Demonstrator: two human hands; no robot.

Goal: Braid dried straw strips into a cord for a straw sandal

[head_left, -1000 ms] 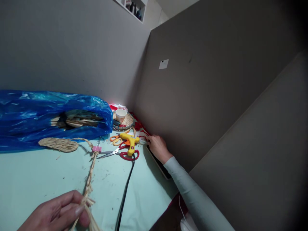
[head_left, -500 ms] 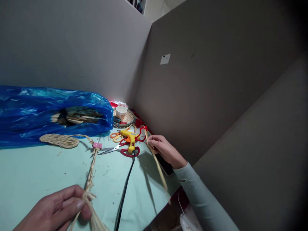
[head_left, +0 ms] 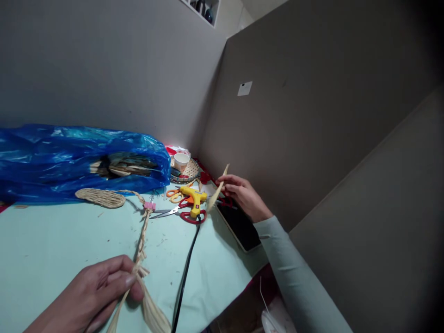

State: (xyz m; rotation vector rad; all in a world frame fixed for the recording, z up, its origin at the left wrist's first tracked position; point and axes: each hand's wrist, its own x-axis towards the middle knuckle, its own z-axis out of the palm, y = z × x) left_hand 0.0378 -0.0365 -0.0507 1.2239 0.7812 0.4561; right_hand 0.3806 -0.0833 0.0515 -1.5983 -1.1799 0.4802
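Observation:
My left hand (head_left: 107, 286) pinches a braid of pale dried plant fibre (head_left: 141, 247) at the end of its plaited part. Loose flat strands (head_left: 154, 310) fan out below those fingers. Up the table, a pink binder clip (head_left: 149, 206) grips the braid, which runs on to a coiled, sole-shaped woven piece (head_left: 101, 197). My right hand (head_left: 244, 196) is raised at the right, its fingers closed on a separate strip of dried husk (head_left: 218, 190). Just under those fingers shows a red-handled tool (head_left: 227, 201); whether the hand touches it I cannot tell.
A yellow glue gun (head_left: 194, 199) with a black cord (head_left: 185, 273) lies over red-handled scissors (head_left: 190, 216), beside orange scissors (head_left: 173, 194). Behind are a paper cup (head_left: 181, 161) and a woven tray (head_left: 192, 171). A blue plastic bag (head_left: 45, 162) holds dried husks. A black tablet-like device (head_left: 241, 226) lies right.
My right hand has turned the husk strip: it hung down toward the table edge and now points up and leftward. The view has shifted slightly. My left hand keeps its pinch on the braid.

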